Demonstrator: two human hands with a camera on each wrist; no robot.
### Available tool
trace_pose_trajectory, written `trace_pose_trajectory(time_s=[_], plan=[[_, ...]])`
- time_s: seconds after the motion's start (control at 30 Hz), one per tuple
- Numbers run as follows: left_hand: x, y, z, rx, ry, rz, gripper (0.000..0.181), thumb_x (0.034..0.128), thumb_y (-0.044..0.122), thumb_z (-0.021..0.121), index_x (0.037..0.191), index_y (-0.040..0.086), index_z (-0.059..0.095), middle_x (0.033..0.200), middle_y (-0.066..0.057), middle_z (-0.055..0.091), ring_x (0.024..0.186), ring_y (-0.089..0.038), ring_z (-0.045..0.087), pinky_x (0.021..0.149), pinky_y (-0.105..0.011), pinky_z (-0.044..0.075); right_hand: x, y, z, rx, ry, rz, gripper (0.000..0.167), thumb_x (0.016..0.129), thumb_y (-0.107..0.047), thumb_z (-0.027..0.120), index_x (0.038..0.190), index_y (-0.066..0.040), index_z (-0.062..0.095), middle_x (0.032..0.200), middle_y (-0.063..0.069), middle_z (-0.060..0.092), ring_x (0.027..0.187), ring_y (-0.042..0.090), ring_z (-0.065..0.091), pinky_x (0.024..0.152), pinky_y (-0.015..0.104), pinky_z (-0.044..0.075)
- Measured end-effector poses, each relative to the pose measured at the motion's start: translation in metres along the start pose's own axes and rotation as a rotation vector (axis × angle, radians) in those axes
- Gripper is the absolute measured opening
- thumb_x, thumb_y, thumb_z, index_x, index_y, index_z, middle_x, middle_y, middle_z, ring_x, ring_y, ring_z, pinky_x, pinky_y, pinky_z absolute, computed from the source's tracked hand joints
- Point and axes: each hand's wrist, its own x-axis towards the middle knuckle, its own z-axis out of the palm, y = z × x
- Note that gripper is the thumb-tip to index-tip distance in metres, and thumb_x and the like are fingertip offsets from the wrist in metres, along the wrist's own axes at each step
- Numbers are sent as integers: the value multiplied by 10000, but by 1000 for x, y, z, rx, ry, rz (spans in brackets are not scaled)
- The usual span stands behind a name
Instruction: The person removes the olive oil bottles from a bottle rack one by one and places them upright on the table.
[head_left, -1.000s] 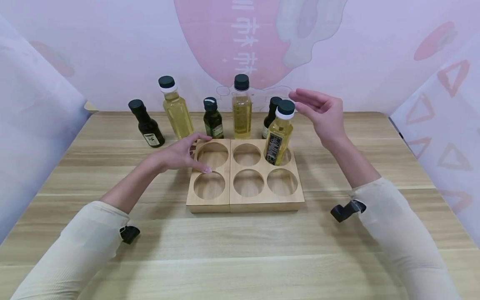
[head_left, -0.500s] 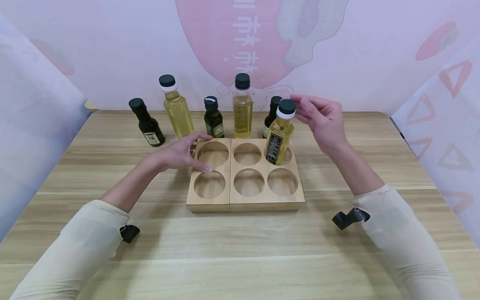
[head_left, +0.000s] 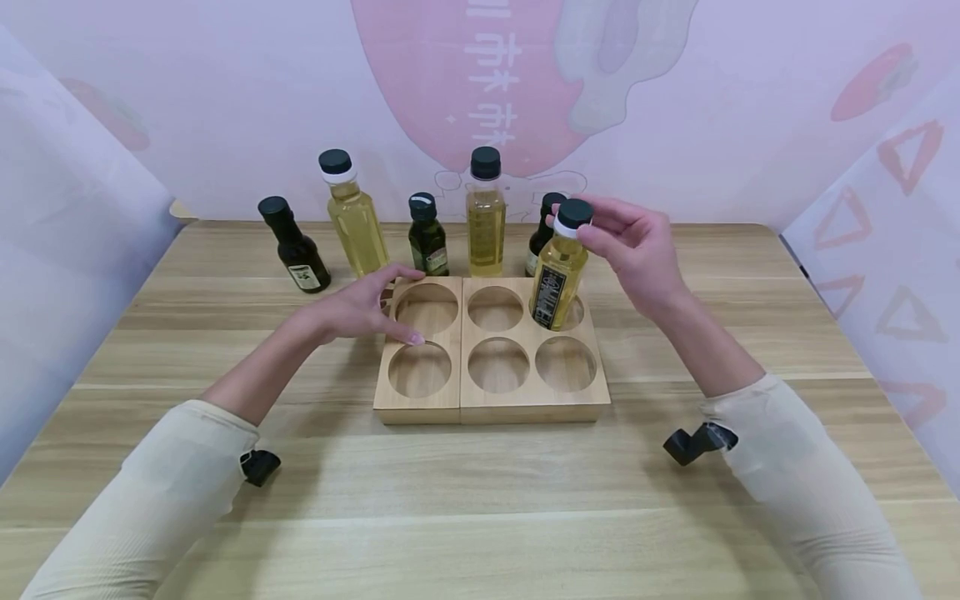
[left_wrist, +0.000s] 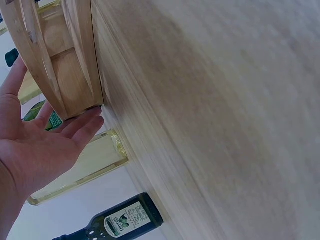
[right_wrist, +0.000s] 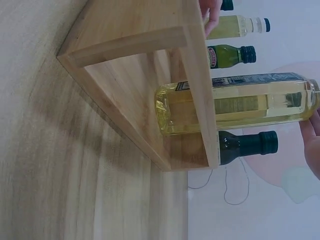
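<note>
A clear bottle of yellow oil (head_left: 558, 267) with a dark green cap leans slightly in the back right round hole of a wooden bottle rack (head_left: 534, 410). My right hand (head_left: 643, 250) holds it at the neck, thumb in front and fingers behind the cap. In the right wrist view the bottle's base (right_wrist: 170, 110) shows inside the open-sided rack, and only part of the hand (right_wrist: 314, 142) is in view. Fairly straight and spread, the fingers of my left hand (head_left: 362, 308) touch the rack's left end, with the thumb on its top; the left wrist view shows this end close up.
Behind the rack stand a small dark bottle (head_left: 300, 254), two yellow oil bottles (head_left: 356, 225) (head_left: 485, 221), a short green bottle (head_left: 427, 242) and another dark bottle (head_left: 543, 233), partly hidden by the oil bottle. A printed backdrop (head_left: 262, 92) rises behind the wooden table (head_left: 480, 500).
My right hand has come in from the right and lower, and its thumb and fingers have closed about the oil bottle's neck. The left hand and the rack have stayed put.
</note>
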Motion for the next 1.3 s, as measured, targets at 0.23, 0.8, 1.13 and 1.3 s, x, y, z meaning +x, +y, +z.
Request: trace_pose_trajectory(time_s=[0.23,0.8,1.13,1.3], plan=[[0,0,0,-1,2,-2,913,828,174,897,1556,96,352,1665,-219,219,1540,-451,168,1229,-669,190,1,2,2,-38,-18,2,434,866,222,654,1292,149,623,1168,218,743,1072,227,748,993,324,575],[1,1,-1,3,0,-3,918,831,175,894,1564,99,346,1667,-223,214,1530,-468,183,1223,-670,208,3,0,4,-64,-15,-38,406,868,244,652,1243,94,692,1096,230,756,1013,242,767,972,333,587],[1,-1,0,-5,-1,1,905,829,164,893,1553,99,355,1660,-227,228,1534,-464,177,1225,-673,197,2,0,5,-89,4,-25,403,873,239,657,1266,152,644,1090,200,766,1022,264,764,969,334,588],[1,-1,0,-1,3,-2,914,828,170,895,1559,100,350,1662,-224,224,1533,-452,186,1225,-666,209,2,0,5,-79,-3,-42,406,868,246,654,1248,108,684,1087,209,764,1033,310,757,978,351,586]])
